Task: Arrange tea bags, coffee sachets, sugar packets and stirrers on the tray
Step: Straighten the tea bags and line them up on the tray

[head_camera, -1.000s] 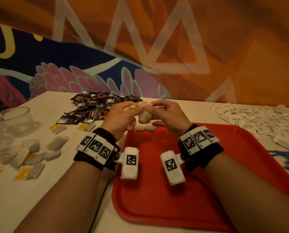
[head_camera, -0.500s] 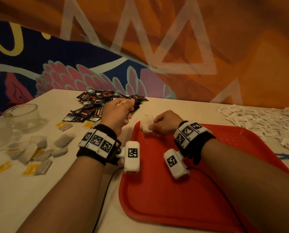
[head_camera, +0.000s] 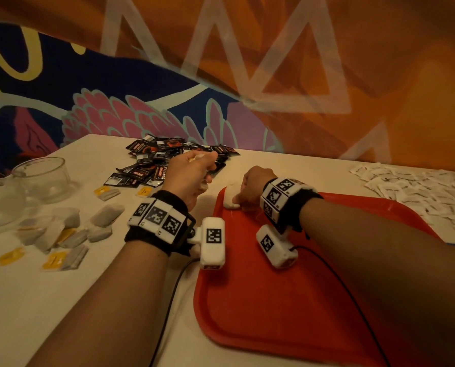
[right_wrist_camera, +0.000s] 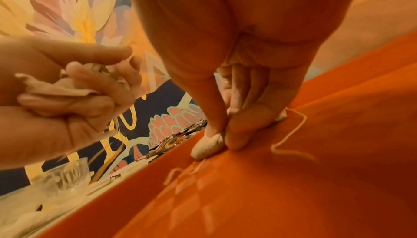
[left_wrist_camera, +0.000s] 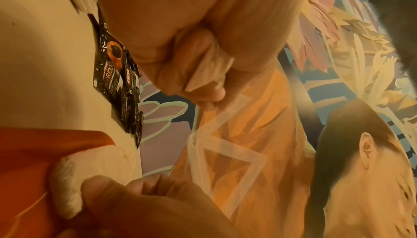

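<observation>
A red tray (head_camera: 300,300) lies in front of me. At its far left corner my right hand (head_camera: 250,186) pinches a pale tea bag (head_camera: 230,201) between thumb and fingers and holds it down on the tray floor (right_wrist_camera: 315,170). In the right wrist view the tea bag (right_wrist_camera: 208,146) shows under the fingertips, with loose string beside it. My left hand (head_camera: 192,173) hovers left of the tray, fist curled round crumpled pale paper (left_wrist_camera: 212,65); whether it is wrappers or tea bags I cannot tell.
A heap of black coffee sachets (head_camera: 162,160) lies beyond the left hand. Wrapped tea bags with yellow tags (head_camera: 67,234) are scattered at the left, near two glass bowls (head_camera: 41,176). White sugar packets (head_camera: 419,186) spread at the far right. A painted wall backs the table.
The hands, joined above the tray's far edge a second ago, have parted. The right hand has lowered the tea bag onto the tray corner; the left hand has drawn away to the left.
</observation>
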A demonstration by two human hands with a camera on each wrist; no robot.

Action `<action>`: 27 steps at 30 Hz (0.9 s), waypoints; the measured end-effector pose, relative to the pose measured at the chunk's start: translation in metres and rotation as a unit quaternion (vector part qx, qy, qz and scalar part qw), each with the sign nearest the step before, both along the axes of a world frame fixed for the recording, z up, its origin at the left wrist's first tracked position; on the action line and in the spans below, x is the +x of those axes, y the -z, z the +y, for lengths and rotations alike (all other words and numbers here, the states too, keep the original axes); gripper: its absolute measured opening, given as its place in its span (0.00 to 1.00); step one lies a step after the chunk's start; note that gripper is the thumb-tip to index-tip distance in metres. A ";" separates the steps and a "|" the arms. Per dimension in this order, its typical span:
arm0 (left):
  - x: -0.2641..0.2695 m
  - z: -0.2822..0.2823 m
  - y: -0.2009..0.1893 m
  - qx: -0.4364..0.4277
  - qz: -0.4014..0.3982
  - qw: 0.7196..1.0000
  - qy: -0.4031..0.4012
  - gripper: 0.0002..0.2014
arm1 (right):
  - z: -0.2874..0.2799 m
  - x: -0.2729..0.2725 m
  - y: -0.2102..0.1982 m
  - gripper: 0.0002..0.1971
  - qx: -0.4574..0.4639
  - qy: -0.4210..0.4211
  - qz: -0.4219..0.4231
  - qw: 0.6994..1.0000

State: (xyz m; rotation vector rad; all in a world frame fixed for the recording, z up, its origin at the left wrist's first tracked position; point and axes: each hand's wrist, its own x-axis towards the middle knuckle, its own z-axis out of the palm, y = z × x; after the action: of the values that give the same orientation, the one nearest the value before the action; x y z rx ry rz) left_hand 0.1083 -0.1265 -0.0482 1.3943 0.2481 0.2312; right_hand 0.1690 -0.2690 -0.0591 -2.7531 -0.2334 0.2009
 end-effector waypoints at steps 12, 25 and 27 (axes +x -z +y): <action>-0.006 -0.007 -0.005 -0.019 0.016 0.998 0.064 0.17 | -0.030 -0.007 -0.015 0.11 0.294 -0.017 0.069 0.953; -0.015 -0.022 -0.008 -0.025 0.011 0.982 0.187 0.36 | -0.030 -0.034 -0.019 0.09 0.366 -0.106 -0.094 0.920; -0.015 -0.021 -0.008 -0.027 0.010 0.979 0.202 0.36 | -0.030 -0.034 -0.019 0.05 0.364 -0.119 -0.081 0.920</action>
State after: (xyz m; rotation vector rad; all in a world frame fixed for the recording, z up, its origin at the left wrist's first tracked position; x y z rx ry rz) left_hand 0.0936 -0.1473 -0.0406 1.3625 -0.0152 -0.1255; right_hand 0.1351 -0.2990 -0.0401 -1.9932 -0.5619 -0.0525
